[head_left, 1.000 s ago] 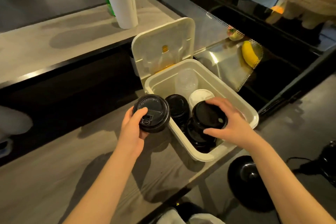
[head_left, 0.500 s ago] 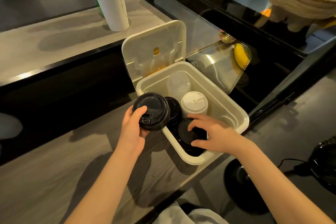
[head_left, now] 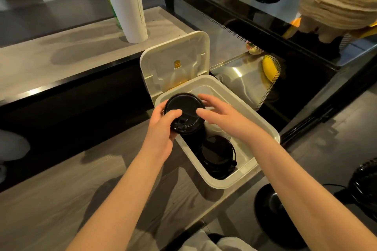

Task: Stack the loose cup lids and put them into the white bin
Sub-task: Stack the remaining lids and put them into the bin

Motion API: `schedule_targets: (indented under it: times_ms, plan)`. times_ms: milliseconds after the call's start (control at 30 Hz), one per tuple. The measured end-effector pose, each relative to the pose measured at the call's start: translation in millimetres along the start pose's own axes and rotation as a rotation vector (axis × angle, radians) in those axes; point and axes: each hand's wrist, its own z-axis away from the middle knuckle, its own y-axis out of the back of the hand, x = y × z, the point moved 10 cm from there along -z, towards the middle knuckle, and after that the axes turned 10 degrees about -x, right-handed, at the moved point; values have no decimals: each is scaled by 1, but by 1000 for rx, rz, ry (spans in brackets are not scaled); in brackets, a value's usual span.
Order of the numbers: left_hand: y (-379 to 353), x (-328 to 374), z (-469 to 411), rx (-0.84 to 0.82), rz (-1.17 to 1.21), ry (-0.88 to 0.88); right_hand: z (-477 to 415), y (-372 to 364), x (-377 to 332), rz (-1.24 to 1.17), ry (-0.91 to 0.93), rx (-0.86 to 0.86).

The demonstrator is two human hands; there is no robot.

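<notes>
The left grip (head_left: pixel 161 128) clasps a stack of black cup lids (head_left: pixel 183 112), thumb across its top, above the far-left end of the white bin (head_left: pixel 263 126). The right grip (head_left: pixel 222 118) is released, fingers spread just beside the stack's right edge. More black lids (head_left: pixel 218 153) lie in the bin's near end. The bin stands on the wooden bench (head_left: pixel 61 199), its hinged cover (head_left: pixel 175 63) raised.

Left hand (head_left: pixel 161 128) grips black lid stack (head_left: pixel 184 113) over white bin (head_left: pixel 263 120); right hand (head_left: pixel 222 116) open, fingertips touching stack.
</notes>
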Motion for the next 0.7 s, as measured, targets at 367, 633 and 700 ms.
schedule_targets:
  times_ms: [367, 633, 700]
  plan:
    - [-13, 28, -24, -147, -321, 10, -27, 23, 1, -182, 2, 97]
    - [0, 14, -43, -142, -385, 141, -43, 20, 11, -198, -82, 24]
    - [2, 10, -49, -157, -529, 214, -50, 21, 19, -119, -177, -10]
